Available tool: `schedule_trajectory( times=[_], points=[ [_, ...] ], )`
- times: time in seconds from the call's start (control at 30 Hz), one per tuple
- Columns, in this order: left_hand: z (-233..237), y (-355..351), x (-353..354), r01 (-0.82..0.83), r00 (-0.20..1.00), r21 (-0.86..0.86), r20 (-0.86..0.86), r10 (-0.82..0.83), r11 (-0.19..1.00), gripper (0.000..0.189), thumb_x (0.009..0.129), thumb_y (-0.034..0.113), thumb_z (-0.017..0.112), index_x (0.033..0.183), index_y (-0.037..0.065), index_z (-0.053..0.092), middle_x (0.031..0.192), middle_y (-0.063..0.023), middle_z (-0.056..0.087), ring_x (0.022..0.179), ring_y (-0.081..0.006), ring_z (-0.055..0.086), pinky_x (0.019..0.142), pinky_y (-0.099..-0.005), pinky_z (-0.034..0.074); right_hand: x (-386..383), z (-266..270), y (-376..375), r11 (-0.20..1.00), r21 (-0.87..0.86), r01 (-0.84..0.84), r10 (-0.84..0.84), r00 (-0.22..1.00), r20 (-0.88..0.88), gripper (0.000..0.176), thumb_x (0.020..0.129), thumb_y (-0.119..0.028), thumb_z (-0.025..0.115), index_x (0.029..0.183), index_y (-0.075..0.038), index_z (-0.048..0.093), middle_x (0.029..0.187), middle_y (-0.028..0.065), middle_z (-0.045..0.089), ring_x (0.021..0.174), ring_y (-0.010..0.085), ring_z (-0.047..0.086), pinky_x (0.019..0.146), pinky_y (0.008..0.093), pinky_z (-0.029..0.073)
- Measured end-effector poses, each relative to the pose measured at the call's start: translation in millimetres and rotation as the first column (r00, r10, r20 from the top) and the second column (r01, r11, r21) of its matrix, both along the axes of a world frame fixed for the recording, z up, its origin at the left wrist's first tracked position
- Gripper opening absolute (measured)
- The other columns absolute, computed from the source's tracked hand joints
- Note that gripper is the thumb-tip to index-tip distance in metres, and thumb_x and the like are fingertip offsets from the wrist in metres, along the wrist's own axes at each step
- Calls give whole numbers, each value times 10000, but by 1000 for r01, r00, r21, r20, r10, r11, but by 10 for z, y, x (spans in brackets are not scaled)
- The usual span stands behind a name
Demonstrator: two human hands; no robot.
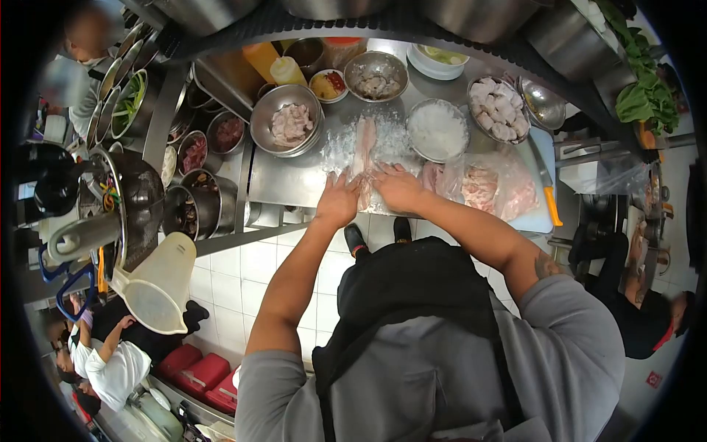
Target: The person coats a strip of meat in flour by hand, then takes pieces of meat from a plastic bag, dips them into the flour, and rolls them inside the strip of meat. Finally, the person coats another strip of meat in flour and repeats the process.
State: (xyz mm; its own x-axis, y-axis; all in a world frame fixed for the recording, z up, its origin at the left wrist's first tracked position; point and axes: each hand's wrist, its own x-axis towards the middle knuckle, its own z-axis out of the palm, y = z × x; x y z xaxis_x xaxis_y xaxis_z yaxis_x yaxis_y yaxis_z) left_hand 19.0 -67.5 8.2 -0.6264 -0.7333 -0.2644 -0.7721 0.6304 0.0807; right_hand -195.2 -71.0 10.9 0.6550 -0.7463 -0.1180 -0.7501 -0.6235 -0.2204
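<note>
A long, pale strip of meat [364, 144] lies on the steel counter [283, 180], with white powder scattered around it. On its left side, my left hand [339, 199] rests with fingers spread at the strip's near end. My right hand [398, 186] lies opposite, palm down with fingers extended, touching the strip's right edge. Just right of the powder stands a bowl of white powder [438, 130]. A steel bowl of pale meat pieces [287, 121] is to the left, and a bowl with battered-looking pieces [375, 76] sits behind the strip.
Bagged meat [490, 184] lies right of my right hand, near a knife with an orange handle [551, 205] on a white board [534, 223]. A bowl of white chunks [498, 110] stands behind. A plastic jug [158, 283] is at left. Other people work at both sides.
</note>
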Motion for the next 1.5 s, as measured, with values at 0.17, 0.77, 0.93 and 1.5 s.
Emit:
schedule_trajectory(
  times=[0.17,0.77,0.93,1.5],
  points=[
    [32,129,32,-62,998,-19,-22,61,998,487,888,126,488,1361,61,581,1531,-40,444,1456,-309,307,1177,-546,221,-28,116,7,998,58,-18,20,999,-30,342,865,-108,512,1164,-14,648,1452,138,502,1404,322,407,1116,509,343],
    [-15,591,-141,-212,976,-39,-54,210,976,538,862,167,543,1393,83,559,1531,-43,442,1459,-320,304,1187,-544,220,-140,47,-55,945,0,-327,326,944,-41,399,825,-119,551,1195,-10,652,1440,135,523,1365,273,464,1101,458,375],
    [-13,721,-197,-281,960,-8,-3,281,960,582,854,162,534,1425,53,518,1527,-60,446,1448,-329,322,1177,-540,236,-238,-104,-77,923,-9,-384,383,923,-29,380,786,-129,578,1137,-14,671,1300,132,607,1280,271,528,1056,438,405],
    [-343,494,-950,-680,730,-225,-293,617,698,187,834,194,613,932,57,694,966,-96,663,959,-281,579,837,-445,427,-25,25,-865,852,-32,-523,522,853,-14,131,735,-149,656,821,-67,712,968,89,688,1028,286,634,927,413,495]
  ],
)
